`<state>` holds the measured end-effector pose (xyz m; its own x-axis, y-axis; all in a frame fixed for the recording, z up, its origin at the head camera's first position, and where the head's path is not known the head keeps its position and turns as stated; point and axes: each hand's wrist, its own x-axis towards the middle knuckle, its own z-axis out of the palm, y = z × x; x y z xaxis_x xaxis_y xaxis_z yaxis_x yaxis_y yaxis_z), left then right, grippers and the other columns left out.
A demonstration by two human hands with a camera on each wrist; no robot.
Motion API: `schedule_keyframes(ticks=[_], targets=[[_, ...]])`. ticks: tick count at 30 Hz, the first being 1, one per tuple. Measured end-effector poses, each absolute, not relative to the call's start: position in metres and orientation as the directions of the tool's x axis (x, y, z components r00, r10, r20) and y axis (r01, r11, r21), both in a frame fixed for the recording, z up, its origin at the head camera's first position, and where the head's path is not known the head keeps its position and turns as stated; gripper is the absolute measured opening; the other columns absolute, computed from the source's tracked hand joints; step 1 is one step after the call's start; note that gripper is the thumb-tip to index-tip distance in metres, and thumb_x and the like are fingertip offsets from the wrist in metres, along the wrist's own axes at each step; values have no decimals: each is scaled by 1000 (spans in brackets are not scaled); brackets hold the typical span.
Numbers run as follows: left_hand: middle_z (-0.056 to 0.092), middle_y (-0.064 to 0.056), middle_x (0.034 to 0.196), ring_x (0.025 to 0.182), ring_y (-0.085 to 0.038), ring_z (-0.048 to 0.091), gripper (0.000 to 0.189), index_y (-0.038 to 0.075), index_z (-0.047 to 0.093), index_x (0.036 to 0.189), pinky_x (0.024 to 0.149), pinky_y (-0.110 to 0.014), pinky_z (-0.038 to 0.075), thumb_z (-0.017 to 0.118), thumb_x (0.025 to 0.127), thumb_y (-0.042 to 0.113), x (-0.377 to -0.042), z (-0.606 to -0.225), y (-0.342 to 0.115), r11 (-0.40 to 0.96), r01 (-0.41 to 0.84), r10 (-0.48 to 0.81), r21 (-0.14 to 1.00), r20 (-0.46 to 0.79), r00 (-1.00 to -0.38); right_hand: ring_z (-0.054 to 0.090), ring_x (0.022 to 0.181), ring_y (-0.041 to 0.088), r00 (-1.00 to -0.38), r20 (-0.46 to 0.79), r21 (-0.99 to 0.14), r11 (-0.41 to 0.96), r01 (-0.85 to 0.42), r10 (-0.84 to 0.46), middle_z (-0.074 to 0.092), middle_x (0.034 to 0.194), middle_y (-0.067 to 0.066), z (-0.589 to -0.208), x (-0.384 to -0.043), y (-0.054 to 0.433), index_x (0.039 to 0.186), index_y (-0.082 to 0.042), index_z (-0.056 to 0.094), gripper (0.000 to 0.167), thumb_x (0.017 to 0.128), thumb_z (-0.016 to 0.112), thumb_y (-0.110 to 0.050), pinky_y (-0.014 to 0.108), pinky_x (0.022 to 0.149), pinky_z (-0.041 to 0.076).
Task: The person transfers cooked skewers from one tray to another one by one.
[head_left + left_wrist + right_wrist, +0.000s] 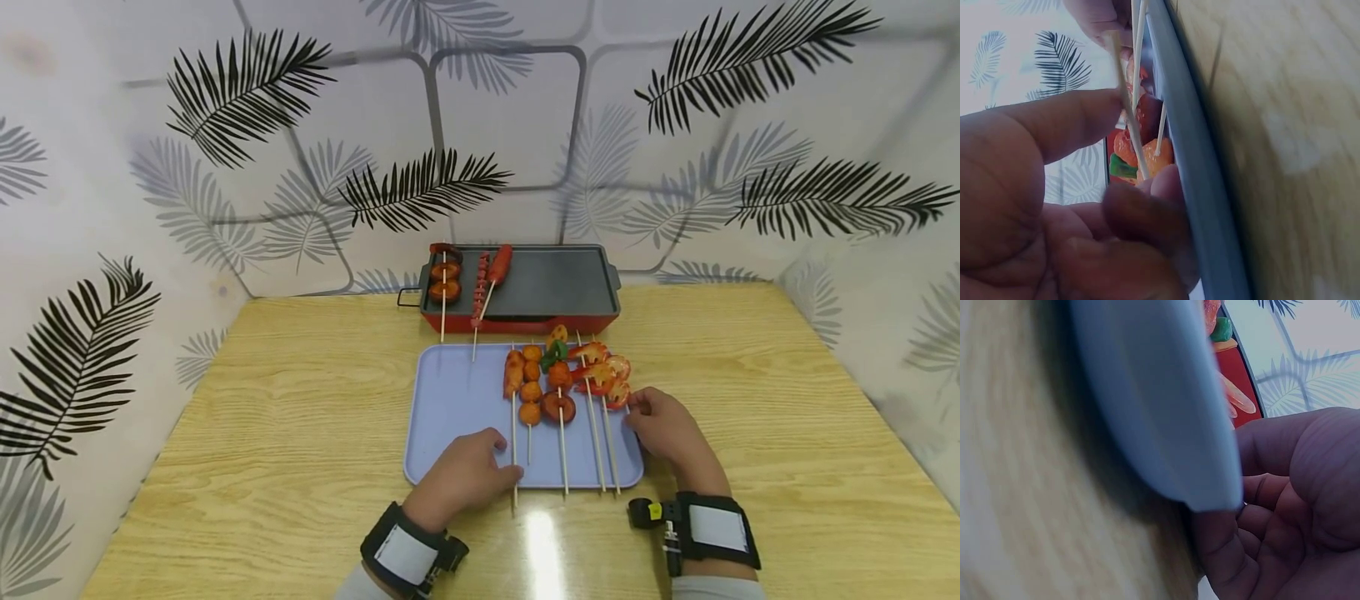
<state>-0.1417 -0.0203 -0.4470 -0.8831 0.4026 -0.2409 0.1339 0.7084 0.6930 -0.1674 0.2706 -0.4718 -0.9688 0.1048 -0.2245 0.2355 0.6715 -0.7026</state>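
My left hand (467,473) is at the front edge of the lilac tray (457,400). Its thumb touches the bare stick of the leftmost skewer (513,375) on the tray, and a gap separates thumb and index finger. In the left wrist view, that wooden stick (1127,103) crosses in front of the thumb tip, above bent fingers (1141,219). My right hand (663,429) grips the tray's right edge, its thumb above and a finger below the rim (1222,481). Beside the leftmost skewer lie a skewer of orange balls (530,392), a mixed skewer (558,407) and pepper skewers (600,375).
A black grill pan (558,279) with red sides stands behind the tray. At its left lie a skewer of brown rounds (445,290), a spiral-cut skewer (480,287) and a red sausage skewer (500,264). A patterned wall rises behind the wooden table (300,400).
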Motion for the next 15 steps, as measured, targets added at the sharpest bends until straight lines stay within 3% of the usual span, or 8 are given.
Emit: schedule_keyframes(ticks=[8, 15], targets=[[57, -4, 84, 78, -19, 54, 42, -2, 64, 116, 71, -38, 46, 70, 91, 31, -146, -447, -23, 691, 189, 380, 698, -129, -916, 55, 86, 28, -967, -233, -696, 676, 242, 107, 59, 99, 18, -473, -168, 272, 117, 8, 57, 29, 93, 56, -8, 34, 67, 46], [59, -11, 114, 101, -23, 58, 42, 3, 62, 126, 89, -41, 49, 70, 93, 27, -148, -449, -26, 636, 355, 472, 686, 18, -881, 55, 85, 28, -968, -226, -691, 683, 236, 106, 58, 98, 17, -474, -168, 272, 116, 8, 57, 28, 92, 57, -8, 35, 68, 45]])
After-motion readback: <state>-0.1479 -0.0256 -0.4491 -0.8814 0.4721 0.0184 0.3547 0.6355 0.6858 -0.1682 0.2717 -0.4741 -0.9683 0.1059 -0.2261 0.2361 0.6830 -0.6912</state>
